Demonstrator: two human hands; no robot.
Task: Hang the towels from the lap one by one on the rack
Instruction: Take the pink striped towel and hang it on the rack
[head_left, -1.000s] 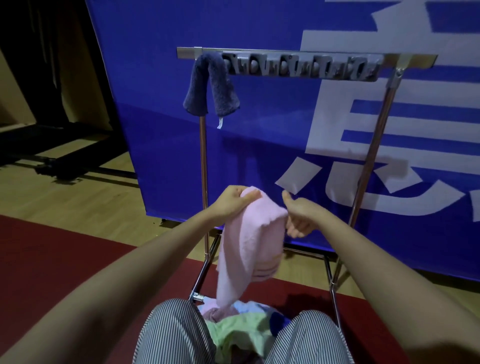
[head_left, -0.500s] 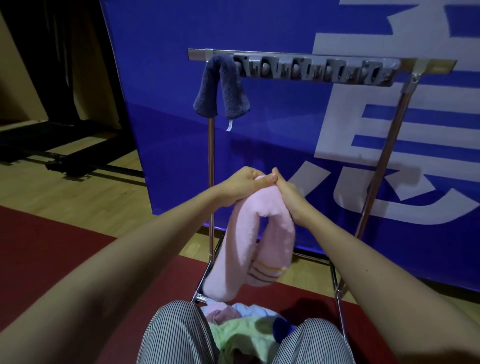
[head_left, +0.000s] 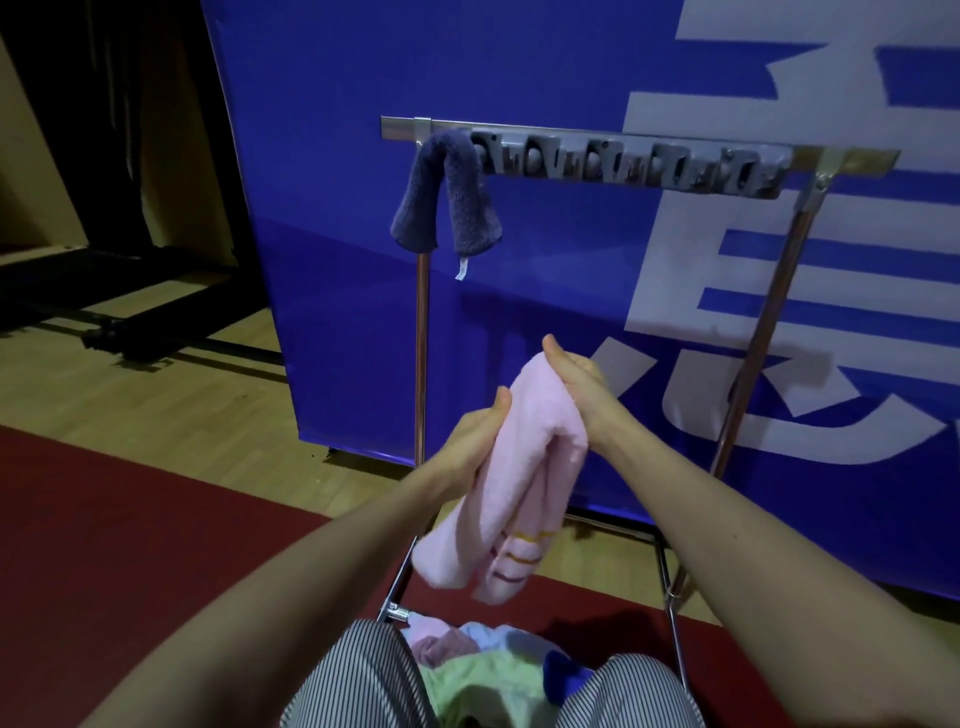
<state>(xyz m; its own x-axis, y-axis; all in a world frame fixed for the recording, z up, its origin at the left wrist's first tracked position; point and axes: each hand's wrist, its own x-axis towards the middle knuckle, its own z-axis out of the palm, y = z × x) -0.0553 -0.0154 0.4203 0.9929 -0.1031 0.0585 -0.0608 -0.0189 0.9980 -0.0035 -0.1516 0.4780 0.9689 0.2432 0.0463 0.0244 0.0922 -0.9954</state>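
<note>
Pink towel doubled, long axis steep, fold up, ends down.

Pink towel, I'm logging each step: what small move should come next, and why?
Probably raise the pink towel to the rack bar, right of the grey towel. The left hand and right hand grip it folded double, well below the bar, and other towels lie in the lap.

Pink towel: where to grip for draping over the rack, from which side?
Grip the pink towel near its top fold, pinched from both sides, as the left hand and right hand do. It hangs doubled with both ends down, so the fold likely lifts straight over the rack bar.
</note>
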